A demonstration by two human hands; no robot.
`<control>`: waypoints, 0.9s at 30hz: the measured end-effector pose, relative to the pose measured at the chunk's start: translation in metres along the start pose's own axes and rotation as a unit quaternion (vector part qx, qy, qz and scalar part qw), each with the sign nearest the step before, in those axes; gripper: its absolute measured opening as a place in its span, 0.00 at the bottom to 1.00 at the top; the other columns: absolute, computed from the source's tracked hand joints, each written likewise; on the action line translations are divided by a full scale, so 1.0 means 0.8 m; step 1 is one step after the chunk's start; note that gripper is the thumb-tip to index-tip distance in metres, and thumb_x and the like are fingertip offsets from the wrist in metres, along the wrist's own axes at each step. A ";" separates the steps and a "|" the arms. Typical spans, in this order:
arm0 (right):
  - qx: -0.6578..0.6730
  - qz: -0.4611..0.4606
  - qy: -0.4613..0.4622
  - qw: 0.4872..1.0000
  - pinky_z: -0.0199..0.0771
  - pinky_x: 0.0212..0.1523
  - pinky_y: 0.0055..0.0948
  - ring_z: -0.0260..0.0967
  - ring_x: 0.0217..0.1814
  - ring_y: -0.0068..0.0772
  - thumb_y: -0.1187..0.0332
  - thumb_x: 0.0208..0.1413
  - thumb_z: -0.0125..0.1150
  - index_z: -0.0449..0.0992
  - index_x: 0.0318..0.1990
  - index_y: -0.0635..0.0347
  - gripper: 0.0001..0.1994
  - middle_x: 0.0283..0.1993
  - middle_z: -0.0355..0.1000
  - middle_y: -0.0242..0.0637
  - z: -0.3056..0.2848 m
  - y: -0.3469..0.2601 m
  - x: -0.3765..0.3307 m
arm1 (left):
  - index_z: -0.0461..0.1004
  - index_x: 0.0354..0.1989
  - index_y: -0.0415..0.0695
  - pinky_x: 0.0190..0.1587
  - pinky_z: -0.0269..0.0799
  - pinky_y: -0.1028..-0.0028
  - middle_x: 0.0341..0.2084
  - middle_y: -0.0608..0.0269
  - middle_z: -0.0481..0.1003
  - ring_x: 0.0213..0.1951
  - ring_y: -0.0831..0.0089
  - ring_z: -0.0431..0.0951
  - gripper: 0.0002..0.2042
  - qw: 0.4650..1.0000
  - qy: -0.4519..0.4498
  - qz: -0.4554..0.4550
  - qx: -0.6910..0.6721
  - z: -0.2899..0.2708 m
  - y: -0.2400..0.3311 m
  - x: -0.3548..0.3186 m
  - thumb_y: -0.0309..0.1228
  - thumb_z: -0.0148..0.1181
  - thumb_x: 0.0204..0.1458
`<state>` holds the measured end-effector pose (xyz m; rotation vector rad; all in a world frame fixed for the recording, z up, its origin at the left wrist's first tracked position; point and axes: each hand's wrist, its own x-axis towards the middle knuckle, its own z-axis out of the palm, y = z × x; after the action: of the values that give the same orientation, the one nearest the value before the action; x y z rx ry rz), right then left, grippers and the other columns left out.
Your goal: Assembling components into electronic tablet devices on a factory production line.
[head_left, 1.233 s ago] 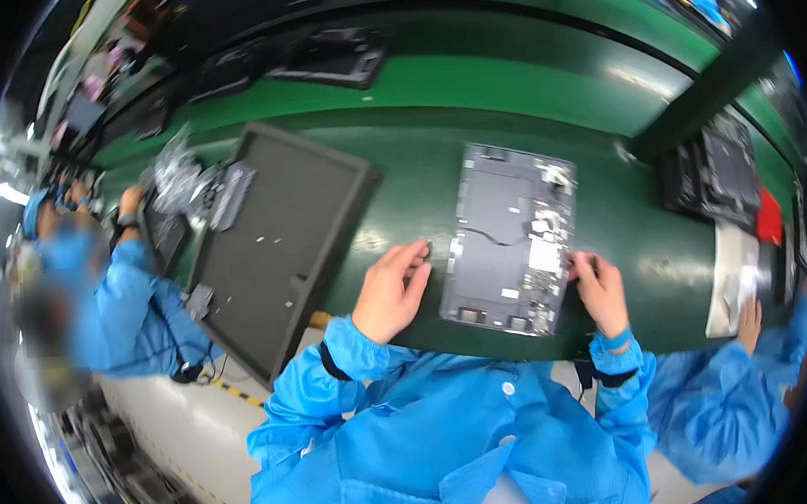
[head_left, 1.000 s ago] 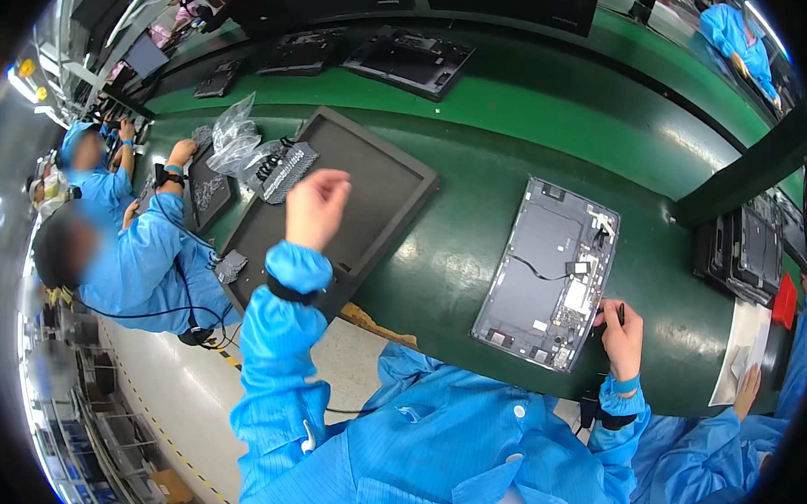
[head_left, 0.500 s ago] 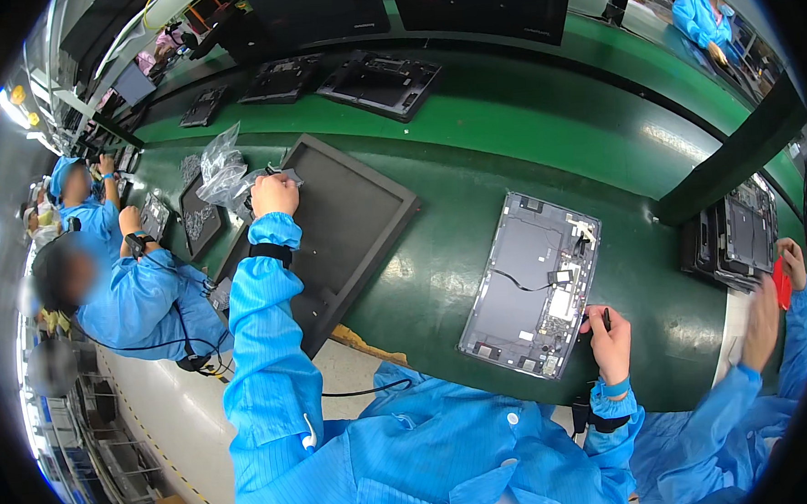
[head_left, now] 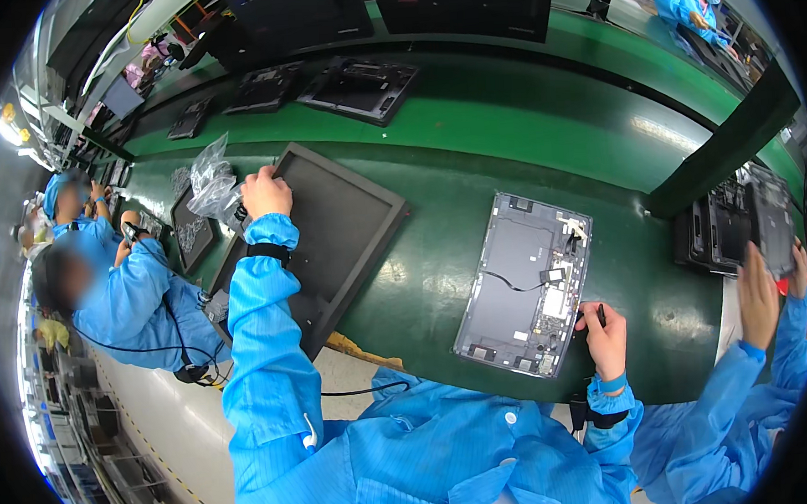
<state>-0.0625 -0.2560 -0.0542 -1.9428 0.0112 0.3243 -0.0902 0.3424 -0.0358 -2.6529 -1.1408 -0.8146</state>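
Observation:
My left hand [head_left: 266,193] is closed at the far left edge of the dark foam-lined tray [head_left: 367,254], beside a crumpled clear plastic bag [head_left: 212,182]. Whatever its fingers grip is hidden under them. On the green bench lies an opened laptop base [head_left: 512,287], its grey inner side up, with a circuit board along the right and a black cable across the middle. Right next to its right edge, my right hand [head_left: 606,337] is closed around a slim dark pen-like tool [head_left: 601,315].
Several opened laptop bases [head_left: 363,85] line the back shelf below dark monitors [head_left: 464,7]. A small tray of dark parts [head_left: 191,231] stands left. A green post [head_left: 727,148] rises at right, near stacked laptop parts [head_left: 708,227] and a co-worker's hands [head_left: 757,297]. Other workers sit left.
My left hand has shifted slightly left at the tray edge, and the clear plastic no longer shows beyond its fingers. My right hand stays by the laptop base. At right, a dark panel is now raised.

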 end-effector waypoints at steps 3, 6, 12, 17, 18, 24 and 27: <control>0.001 0.002 0.002 1.000 0.60 0.30 0.20 0.62 0.27 0.16 0.67 0.62 0.54 0.78 0.36 0.68 0.11 0.22 0.72 0.29 0.000 -0.002 0.000 | 0.77 0.41 0.48 0.48 0.70 0.56 0.36 0.53 0.78 0.44 0.52 0.75 0.12 0.998 -0.015 -0.021 0.059 -0.011 0.002 -0.003 0.32 0.56 0.47; 0.027 0.013 0.000 1.000 0.60 0.30 0.20 0.62 0.26 0.16 0.67 0.62 0.54 0.78 0.36 0.68 0.11 0.21 0.72 0.28 0.000 -0.003 0.000 | 0.77 0.42 0.48 0.46 0.70 0.56 0.33 0.54 0.78 0.42 0.51 0.76 0.13 0.997 -0.064 -0.022 -0.024 0.002 -0.007 -0.002 0.32 0.56 0.47; 0.013 0.030 0.001 0.999 0.58 0.29 0.19 0.60 0.26 0.15 0.68 0.62 0.55 0.78 0.37 0.68 0.11 0.21 0.71 0.27 0.002 -0.002 0.003 | 0.76 0.42 0.47 0.47 0.71 0.57 0.36 0.55 0.78 0.41 0.52 0.75 0.13 1.000 -0.019 0.005 -0.009 0.003 -0.004 -0.007 0.31 0.57 0.46; 0.031 0.016 0.004 0.999 0.59 0.30 0.19 0.60 0.26 0.15 0.68 0.62 0.54 0.78 0.37 0.68 0.11 0.21 0.70 0.27 0.000 -0.004 0.001 | 0.76 0.40 0.46 0.45 0.71 0.56 0.33 0.56 0.78 0.39 0.53 0.76 0.12 0.999 -0.019 0.031 0.023 0.005 -0.008 0.000 0.31 0.57 0.45; 0.031 0.016 0.003 0.999 0.59 0.30 0.19 0.60 0.26 0.15 0.68 0.62 0.54 0.78 0.37 0.68 0.11 0.21 0.70 0.27 0.001 -0.004 0.002 | 0.76 0.39 0.45 0.44 0.72 0.57 0.32 0.56 0.78 0.38 0.53 0.76 0.12 0.999 -0.043 0.009 -0.016 0.008 -0.009 0.002 0.30 0.57 0.46; 0.035 -0.013 0.002 0.999 0.46 0.17 0.18 0.50 0.16 0.11 0.67 0.63 0.54 0.77 0.37 0.66 0.10 0.21 0.69 0.26 0.001 0.013 0.007 | 0.76 0.39 0.44 0.42 0.74 0.59 0.29 0.56 0.77 0.36 0.55 0.77 0.12 0.988 -0.020 0.033 -0.148 0.026 -0.022 0.009 0.22 0.57 0.44; 0.033 -0.011 0.002 0.999 0.46 0.17 0.18 0.50 0.16 0.10 0.67 0.63 0.54 0.77 0.37 0.66 0.10 0.21 0.69 0.26 0.001 0.012 0.006 | 0.76 0.40 0.43 0.42 0.73 0.60 0.28 0.57 0.76 0.36 0.56 0.77 0.14 0.984 -0.027 0.041 -0.172 0.020 -0.017 0.011 0.21 0.61 0.41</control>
<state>-0.0598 -0.2583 -0.0639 -1.8771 0.0024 0.3016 -0.0878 0.3627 -0.0460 -2.9926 -0.9704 -1.0123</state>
